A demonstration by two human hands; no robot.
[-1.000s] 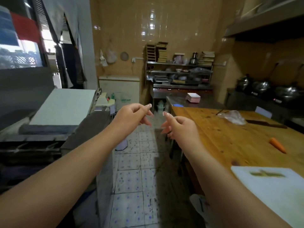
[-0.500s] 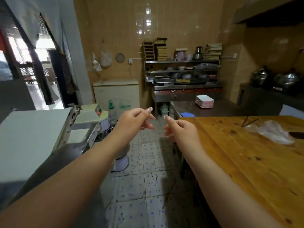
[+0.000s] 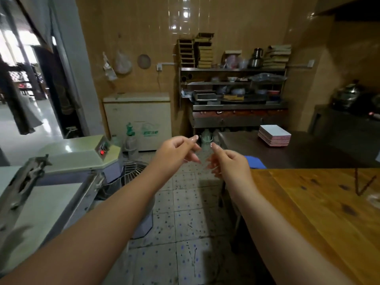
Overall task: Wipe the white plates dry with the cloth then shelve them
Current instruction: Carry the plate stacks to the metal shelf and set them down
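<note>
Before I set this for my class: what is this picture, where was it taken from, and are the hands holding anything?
It comes from a camera worn on a person's head, looking forward and down in a kitchen. The left hand and right hand are raised over the tiled floor, fingers loosely curled, holding nothing. Ahead, a stack of white plates sits on a dark metal counter, with a blue cloth at its near edge. A wooden table is on the right, a dough mixer on the left.

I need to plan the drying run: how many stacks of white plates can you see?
1: the stack of white plates sits on the dark counter past the wooden table. The cluttered shelves may hide more.
</note>
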